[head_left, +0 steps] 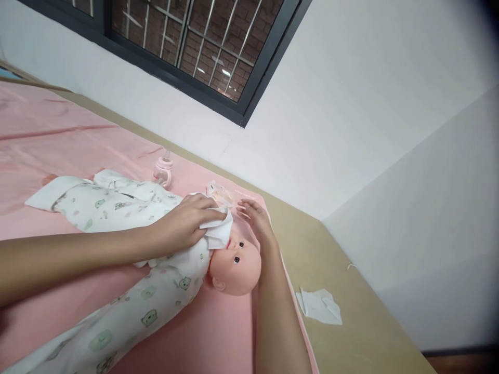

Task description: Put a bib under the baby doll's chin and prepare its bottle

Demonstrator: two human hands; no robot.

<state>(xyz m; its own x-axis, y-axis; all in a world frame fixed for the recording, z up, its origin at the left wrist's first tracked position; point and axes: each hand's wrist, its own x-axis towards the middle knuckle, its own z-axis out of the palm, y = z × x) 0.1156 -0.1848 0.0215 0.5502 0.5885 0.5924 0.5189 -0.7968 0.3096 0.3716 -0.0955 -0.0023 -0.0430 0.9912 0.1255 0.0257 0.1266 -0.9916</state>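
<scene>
A baby doll (239, 267) lies on its back on the pink sheet, its bald head toward the right. It wears a white suit (152, 298) printed with green animals. My left hand (191, 221) is closed on a white tissue (219, 228), which rests against the doll's chin, just below the mouth. On the far side of the doll's head is my right hand (253, 215), fingers spread and curved, with nothing seen in them. My right forearm runs beside the top of the head. Part of the doll's chest is hidden under my left hand and arm.
A pink-capped baby bottle (162, 170) stands behind the doll, and a small clear packet (219, 193) lies near my right fingers. The pink sheet (214, 332) covers a tan surface (331, 259). On the tan part at right lies another white tissue (319, 306). A barred window (195, 41) is set in the wall.
</scene>
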